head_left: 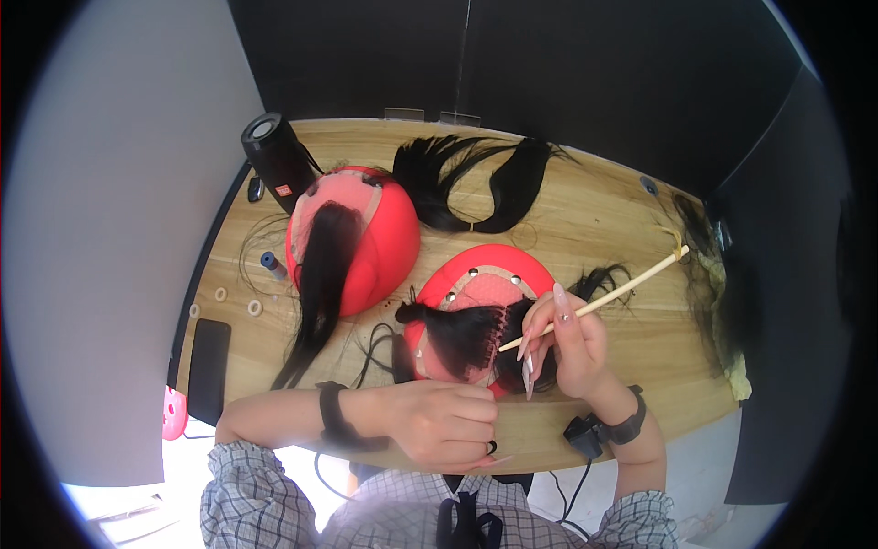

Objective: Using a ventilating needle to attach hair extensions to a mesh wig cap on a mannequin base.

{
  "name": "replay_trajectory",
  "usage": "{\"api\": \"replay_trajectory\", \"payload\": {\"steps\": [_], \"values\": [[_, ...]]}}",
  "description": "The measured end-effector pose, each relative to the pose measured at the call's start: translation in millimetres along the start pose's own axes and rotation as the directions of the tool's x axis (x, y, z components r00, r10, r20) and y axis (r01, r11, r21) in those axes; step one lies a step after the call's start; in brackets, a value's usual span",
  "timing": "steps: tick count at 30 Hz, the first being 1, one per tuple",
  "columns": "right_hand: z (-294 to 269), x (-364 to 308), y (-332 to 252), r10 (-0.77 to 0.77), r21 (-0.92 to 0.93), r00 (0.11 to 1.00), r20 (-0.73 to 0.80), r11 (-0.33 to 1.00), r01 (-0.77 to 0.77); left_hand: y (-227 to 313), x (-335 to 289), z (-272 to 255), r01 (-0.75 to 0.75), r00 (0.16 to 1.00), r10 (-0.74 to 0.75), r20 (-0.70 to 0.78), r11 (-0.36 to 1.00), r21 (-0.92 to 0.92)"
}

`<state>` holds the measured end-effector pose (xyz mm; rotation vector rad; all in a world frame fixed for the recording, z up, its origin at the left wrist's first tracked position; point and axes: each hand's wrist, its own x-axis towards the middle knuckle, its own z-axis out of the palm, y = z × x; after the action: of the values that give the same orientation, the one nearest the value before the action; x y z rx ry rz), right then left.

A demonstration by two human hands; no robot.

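My right hand [578, 349] pinches a pale wooden stick [631, 285], thin and tapered like a chopstick. Its narrow end points at the edge of black hair [462, 334] on a pink mesh wig cap [485, 295]. This cap is pinned over a red rounded head form [518, 257] lying in front of me. My left hand [444, 421] is curled closed at the near side of the form, back of the hand up; whatever its fingers hold is hidden. Farther left, a second red head form [398, 233] carries another pinned cap with a long black hair lock [327, 247].
A black hair bundle [519, 188] lies at the back of the wooden table [631, 215]. A black cylindrical speaker [277, 156] stands back left. A dark phone [209, 366], small rings [254, 308] and a blue-capped tube [273, 265] are at left. Dark partitions [585, 69] border the table.
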<state>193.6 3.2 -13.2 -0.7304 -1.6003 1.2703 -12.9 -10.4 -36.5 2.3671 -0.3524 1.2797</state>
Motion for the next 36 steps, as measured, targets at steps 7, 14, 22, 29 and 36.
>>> {"api": "replay_trajectory", "payload": {"steps": [7, 14, 22, 29, 36], "values": [[0.3, -1.2, 3.2, -0.037, 0.081, 0.999, -0.002, 0.996, 0.037, 3.0, 1.4, 0.8, -0.006, 0.998, 0.004, -0.059, 0.999, -0.038], [2.5, 0.4, 1.1, -0.037, 0.001, 0.999, 0.003, 0.999, 0.037, 5.2, 2.8, -2.7, -0.007, 0.998, 0.006, -0.061, 1.0, -0.021], [2.4, 1.1, -1.3, -0.036, 0.008, 0.999, -0.004, 0.999, 0.037, 4.2, 3.1, -3.4, -0.016, 0.998, 0.016, -0.059, 1.0, 0.001], [2.0, 2.7, -0.7, 0.024, 0.059, 0.999, -0.041, 0.998, -0.022, 2.2, -1.0, -3.2, -0.01, 0.998, 0.011, -0.054, 1.0, 0.018], [-2.7, 1.3, 7.2, -0.006, 0.156, 1.0, -0.024, 0.988, 0.009, -0.4, -0.4, -2.3, -0.017, 0.998, 0.019, -0.062, 0.999, 0.033]]}}
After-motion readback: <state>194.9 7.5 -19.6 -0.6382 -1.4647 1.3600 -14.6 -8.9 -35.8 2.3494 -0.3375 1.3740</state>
